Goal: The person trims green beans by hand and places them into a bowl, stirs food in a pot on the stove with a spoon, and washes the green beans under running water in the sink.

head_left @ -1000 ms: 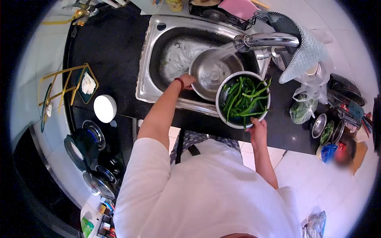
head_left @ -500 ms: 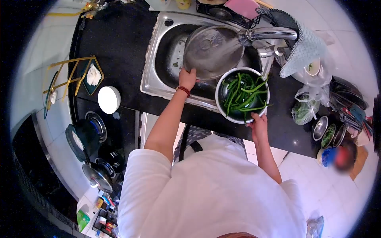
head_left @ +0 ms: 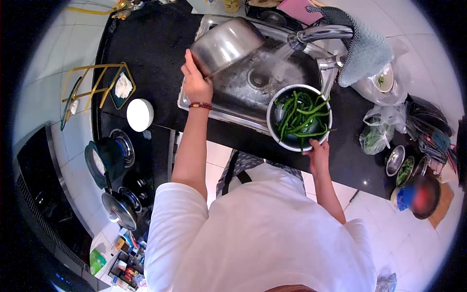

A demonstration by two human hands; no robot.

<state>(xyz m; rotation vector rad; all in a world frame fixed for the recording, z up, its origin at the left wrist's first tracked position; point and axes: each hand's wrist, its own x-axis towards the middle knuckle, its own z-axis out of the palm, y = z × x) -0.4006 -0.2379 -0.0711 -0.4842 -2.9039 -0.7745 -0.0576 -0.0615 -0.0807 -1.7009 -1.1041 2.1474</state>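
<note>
Along white tiles, at a black bench [head_left: 151, 58] with a steel sink [head_left: 292, 73] let into it and water running from a curved tap [head_left: 328, 33]. With left hand [head_left: 198, 90], grips a steel pot [head_left: 226, 46] above the left part of the sink, tilted onto its side and with its inside turned out of view. Has the pot just beyond and to the right of those fingers, pressed against them at its near left end; cannot tell where the thumb sits. With right hand [head_left: 319, 158], grasps a round bowl [head_left: 291, 148] by its near edge, over the front right corner of the sink, with fingers clamped at the rim. Has long green peppers [head_left: 307, 112] heaped inside, just beyond the right fingers, with a few tips poking past the rim. Farther right on the bench, bagged greens [head_left: 377, 134].
</note>
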